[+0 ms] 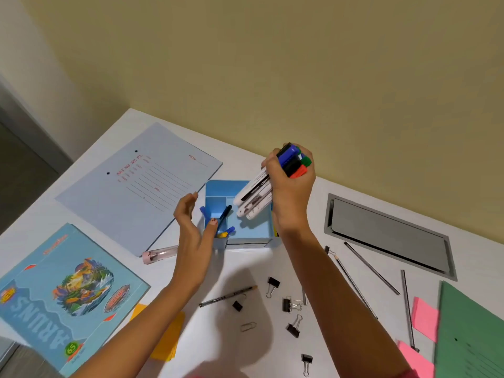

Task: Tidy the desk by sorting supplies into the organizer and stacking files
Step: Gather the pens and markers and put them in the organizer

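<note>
Gripping a bundle of markers point(256, 197) in my right hand point(291, 184), I hold it tilted, caps up, with the lower ends pointing into the organizer's point(218, 184) large compartment, not yet released. My left hand point(191, 227) is open and holds nothing, just beside the organizer's left side. A few pens point(225, 216) are already in a small compartment. Pencils point(371, 267), binder clips point(273, 285), a paper clip point(248, 326) and sticky notes point(425, 319) remain on the tabletop point(245, 266). The blue file point(141, 186) and green file point(469, 331) lie well apart, unstacked. I judge the task to be at an early stage.
</note>
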Demonstrator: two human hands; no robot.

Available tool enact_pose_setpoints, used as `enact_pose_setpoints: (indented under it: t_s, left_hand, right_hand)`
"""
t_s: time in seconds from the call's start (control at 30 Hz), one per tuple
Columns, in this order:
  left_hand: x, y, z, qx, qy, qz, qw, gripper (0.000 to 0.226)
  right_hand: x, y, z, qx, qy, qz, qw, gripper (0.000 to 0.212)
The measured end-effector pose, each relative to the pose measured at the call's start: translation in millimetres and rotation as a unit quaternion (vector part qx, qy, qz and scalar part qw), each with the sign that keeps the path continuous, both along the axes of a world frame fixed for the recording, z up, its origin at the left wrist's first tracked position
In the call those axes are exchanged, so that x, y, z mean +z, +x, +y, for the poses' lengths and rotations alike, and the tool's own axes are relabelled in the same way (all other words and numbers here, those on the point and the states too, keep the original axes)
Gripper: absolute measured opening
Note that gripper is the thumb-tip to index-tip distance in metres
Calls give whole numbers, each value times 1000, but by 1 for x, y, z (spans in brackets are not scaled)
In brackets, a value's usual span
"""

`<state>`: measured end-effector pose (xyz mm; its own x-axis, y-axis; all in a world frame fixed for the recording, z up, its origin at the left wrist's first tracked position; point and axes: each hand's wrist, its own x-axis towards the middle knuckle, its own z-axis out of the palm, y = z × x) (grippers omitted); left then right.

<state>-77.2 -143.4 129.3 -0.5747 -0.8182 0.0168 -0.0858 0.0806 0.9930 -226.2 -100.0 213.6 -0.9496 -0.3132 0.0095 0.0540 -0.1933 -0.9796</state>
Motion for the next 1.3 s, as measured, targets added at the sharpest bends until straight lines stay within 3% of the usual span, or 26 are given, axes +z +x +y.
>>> enact_pose_setpoints:
  t_s: [0.27, 0.43, 0.67, 1.03, 1.3]
  left_hand:
    - [-11, -13, 13, -76, 91, 14, 993, 55]
    - [-23, -7, 16, -80, 36, -24, 996, 40]
    - [-24, -4, 12, -84, 44, -6, 995, 37]
    - [-23, -3, 5, 31, 91, 17, 995, 40]
    - [-28, -9, -8, 27, 11, -46, 999, 60]
  right_hand:
    - [-17, -11, -44, 26, 12, 22, 999, 29]
    - [-32, -13, -60, 60, 32, 30, 997, 29]
    - [-59, -4, -75, 159, 56, 21, 985, 29]
    - [-71, 4, -64, 235, 61, 54, 969, 33]
    - [-78, 7, -62, 137, 59, 20, 989, 36]
